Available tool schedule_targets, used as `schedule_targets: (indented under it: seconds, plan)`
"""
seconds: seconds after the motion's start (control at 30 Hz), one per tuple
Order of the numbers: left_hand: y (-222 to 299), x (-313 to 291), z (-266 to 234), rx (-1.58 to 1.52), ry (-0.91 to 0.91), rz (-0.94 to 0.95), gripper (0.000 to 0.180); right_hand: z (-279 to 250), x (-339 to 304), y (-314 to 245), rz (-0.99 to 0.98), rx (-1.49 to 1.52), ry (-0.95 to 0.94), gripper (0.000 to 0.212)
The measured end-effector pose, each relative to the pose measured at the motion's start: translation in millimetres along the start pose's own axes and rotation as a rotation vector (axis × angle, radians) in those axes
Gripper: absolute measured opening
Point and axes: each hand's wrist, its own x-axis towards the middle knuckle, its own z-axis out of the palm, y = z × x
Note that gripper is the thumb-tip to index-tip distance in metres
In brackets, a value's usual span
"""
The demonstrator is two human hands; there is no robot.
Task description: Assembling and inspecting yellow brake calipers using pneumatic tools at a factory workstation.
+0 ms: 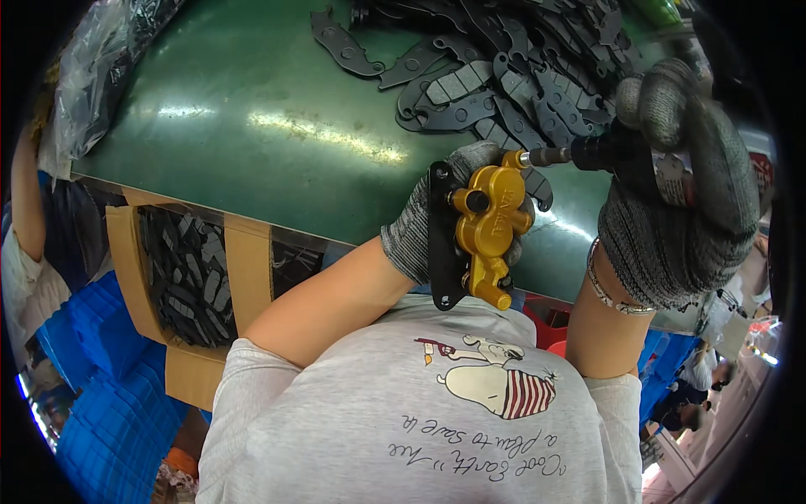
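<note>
Wrapped in a grey knitted glove, my left hand (pixel 413 220) grips a gold brake caliper (pixel 491 210) fixed to a black bracket plate (pixel 442 239), near the table's front edge. Some of its fingers are hidden behind the caliper. My right hand (pixel 684 197), gloved alike, is closed around a dark power screwdriver (pixel 598 154). The driver's metal bit (pixel 547 157) points left and meets the top end of the caliper. Beyond the hands, a heap of black brake pads (pixel 520 76) is spread on the green table (pixel 252 126).
Left of me, below the table edge, stands a cardboard box (pixel 249 260) holding many brake pads. Blue crates (pixel 109 336) are stacked at the far left. Clear plastic wrapping (pixel 101 76) lies on the table's left end. Other people are at both sides.
</note>
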Motion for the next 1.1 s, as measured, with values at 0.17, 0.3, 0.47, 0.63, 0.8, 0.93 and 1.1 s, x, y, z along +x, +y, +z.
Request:
schedule_targets:
  seconds: [0.17,0.3,0.47,0.63,0.8,0.93,1.1]
  plan:
    - [1,-2,3,-0.038,0.084,-0.126,0.038,-11,4,-10,0.113,-0.088,-0.153,0.034]
    - [0,-1,-3,-0.068,0.06,-0.165,0.039,-15,3,-12,0.033,-0.208,-0.19,0.036]
    - [1,0,4,-0.118,0.148,-0.195,0.038,-17,-4,-14,-0.066,-0.36,-0.229,0.037]
    - [-1,1,1,0.121,0.115,-0.07,0.038,13,4,3,-0.043,-0.117,-0.185,0.037]
    - [1,-1,0,-0.001,-0.012,-0.029,0.038,12,2,9,-0.04,0.029,-0.119,0.037]
    - [5,1,-4,-0.075,-0.041,-0.15,0.041,13,-8,11,-0.04,-0.115,0.048,0.036]
    - [-1,-4,-4,-0.08,-0.056,-0.145,0.052,13,-10,-4,-0.042,0.046,0.117,0.031]
